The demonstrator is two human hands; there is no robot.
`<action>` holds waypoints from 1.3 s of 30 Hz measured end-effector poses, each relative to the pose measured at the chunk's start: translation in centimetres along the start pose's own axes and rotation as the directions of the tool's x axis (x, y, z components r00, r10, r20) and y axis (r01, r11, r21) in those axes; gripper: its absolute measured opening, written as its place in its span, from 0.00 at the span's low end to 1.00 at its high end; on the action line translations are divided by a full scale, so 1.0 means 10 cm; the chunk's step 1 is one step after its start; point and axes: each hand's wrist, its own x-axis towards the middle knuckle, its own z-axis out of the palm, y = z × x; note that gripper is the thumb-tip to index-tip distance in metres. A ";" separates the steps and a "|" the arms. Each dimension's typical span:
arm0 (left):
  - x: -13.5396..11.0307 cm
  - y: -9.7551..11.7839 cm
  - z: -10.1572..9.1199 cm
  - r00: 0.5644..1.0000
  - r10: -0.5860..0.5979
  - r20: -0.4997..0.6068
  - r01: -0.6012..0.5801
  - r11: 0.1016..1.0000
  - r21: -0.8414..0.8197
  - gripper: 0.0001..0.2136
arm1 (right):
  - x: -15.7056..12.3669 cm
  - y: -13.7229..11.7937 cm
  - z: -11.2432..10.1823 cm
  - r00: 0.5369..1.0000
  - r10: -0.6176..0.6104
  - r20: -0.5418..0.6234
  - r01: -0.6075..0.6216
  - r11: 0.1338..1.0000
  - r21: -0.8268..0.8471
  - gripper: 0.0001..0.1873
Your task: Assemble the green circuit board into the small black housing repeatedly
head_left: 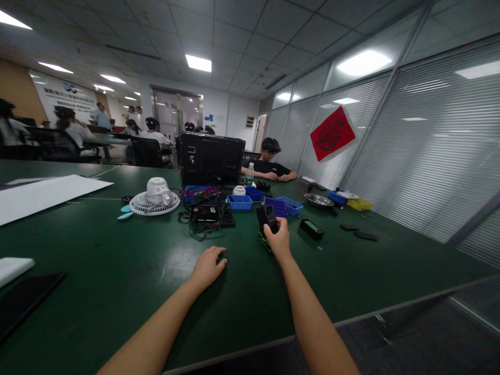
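Observation:
My right hand (pixel 278 238) is closed around a black box-shaped device (pixel 267 217), held upright over the table. Just under it shows a green circuit board (pixel 264 241); I cannot tell whether the two are joined. My left hand (pixel 210 266) rests on the green tabletop (pixel 156 291) with thumb and fingers apart, holding nothing. To the right of my right hand lies a black open case with a green inside (pixel 311 229). Beyond my left hand sits a tangle of cables around a black power box (pixel 203 212).
Blue bins (pixel 239 202), a water bottle (pixel 249 174) and a black monitor-like panel (pixel 213 156) stand behind. A white fan (pixel 155 200) lies left, a metal bowl (pixel 319 200) and yellow tray (pixel 359 204) right. A person in black (pixel 273 166) sits across the table.

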 end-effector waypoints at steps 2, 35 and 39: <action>0.00 0.00 0.00 1.000 0.001 0.003 -0.001 1.000 0.007 0.15 | -0.06 -0.03 0.10 0.988 -0.060 0.142 0.065 0.997 -0.030 0.25; 0.20 0.62 0.30 0.981 0.166 -0.099 -0.164 0.986 0.024 0.17 | 0.12 0.29 0.04 0.909 0.324 0.261 -0.111 0.793 -0.599 0.26; 0.22 0.67 0.46 0.985 0.152 -0.082 -0.150 0.988 0.037 0.11 | 0.09 0.29 0.11 0.877 0.347 0.333 -0.082 0.791 -0.606 0.19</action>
